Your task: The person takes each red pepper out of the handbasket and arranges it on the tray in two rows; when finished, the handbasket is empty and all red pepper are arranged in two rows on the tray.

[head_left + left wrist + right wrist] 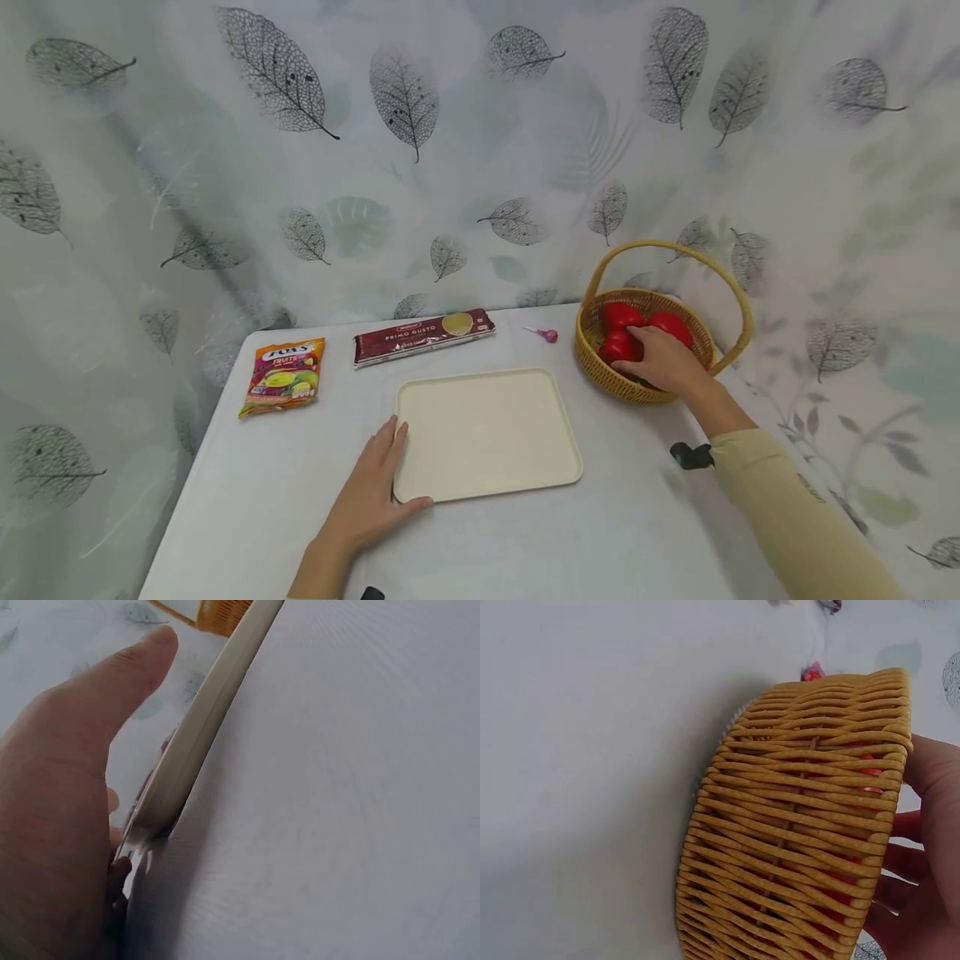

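Observation:
A cream rectangular tray (487, 437) lies flat on the white table. My left hand (369, 496) is at its left side, fingers extended along that edge and thumb reaching by the near left corner. In the left wrist view the thumb (127, 682) is straight beside the tray's rim (199, 731). My right hand (663, 358) reaches into a woven basket (611, 382) with an arched handle. Its thumb and fingers grip a red, shiny round fruit (619, 345). Two more red fruits lie beside it. In the right wrist view the basket wall (795, 817) hides most of the fruit.
A dark red Primo Gusto packet (423, 336) lies behind the tray. A pink lollipop (551, 335) is left of the basket, and an orange Fox's Fruits candy bag (283, 377) is at the far left. A leaf-patterned curtain (465, 167) hangs behind the table.

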Demonstrator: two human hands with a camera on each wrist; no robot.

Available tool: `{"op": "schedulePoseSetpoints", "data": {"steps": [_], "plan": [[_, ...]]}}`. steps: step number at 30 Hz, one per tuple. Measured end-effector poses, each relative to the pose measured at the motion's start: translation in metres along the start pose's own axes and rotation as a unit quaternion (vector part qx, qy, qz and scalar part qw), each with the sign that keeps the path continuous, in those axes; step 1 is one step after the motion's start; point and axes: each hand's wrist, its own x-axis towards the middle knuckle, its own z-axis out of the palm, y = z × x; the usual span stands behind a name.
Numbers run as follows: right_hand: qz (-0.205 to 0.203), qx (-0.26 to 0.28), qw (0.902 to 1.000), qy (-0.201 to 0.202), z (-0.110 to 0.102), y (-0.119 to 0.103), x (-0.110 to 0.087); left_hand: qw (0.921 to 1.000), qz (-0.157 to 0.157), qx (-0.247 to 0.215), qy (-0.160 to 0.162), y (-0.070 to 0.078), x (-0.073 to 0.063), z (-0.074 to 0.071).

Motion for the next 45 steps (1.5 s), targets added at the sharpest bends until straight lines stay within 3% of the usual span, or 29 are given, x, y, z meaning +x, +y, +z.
{"op": "schedulePoseSetpoints", "data": {"steps": [7,14,23,29,40,45], "plan": [[0.008,-0.014,0.9999,0.005,0.005,-0.001,0.007,0.9982,0.003,0.059,-0.008,-0.002,0.000,0.001],[0.026,-0.006,0.9996,0.014,0.010,-0.001,0.009,0.9971,-0.006,0.071,-0.027,-0.003,-0.002,0.003],[0.036,0.036,0.9981,0.032,0.008,-0.002,0.005,0.9958,-0.006,0.087,-0.028,0.000,-0.002,0.002],[0.028,0.063,0.9958,0.061,0.012,0.002,0.003,0.9951,-0.011,0.092,-0.036,0.002,-0.002,0.001],[0.029,0.122,0.9812,0.146,0.014,-0.001,-0.005,0.9957,-0.018,0.081,-0.041,0.001,-0.001,0.000],[0.032,0.172,0.9679,0.180,0.014,-0.001,-0.008,0.9964,-0.017,0.074,-0.036,0.000,-0.002,0.001]]}}
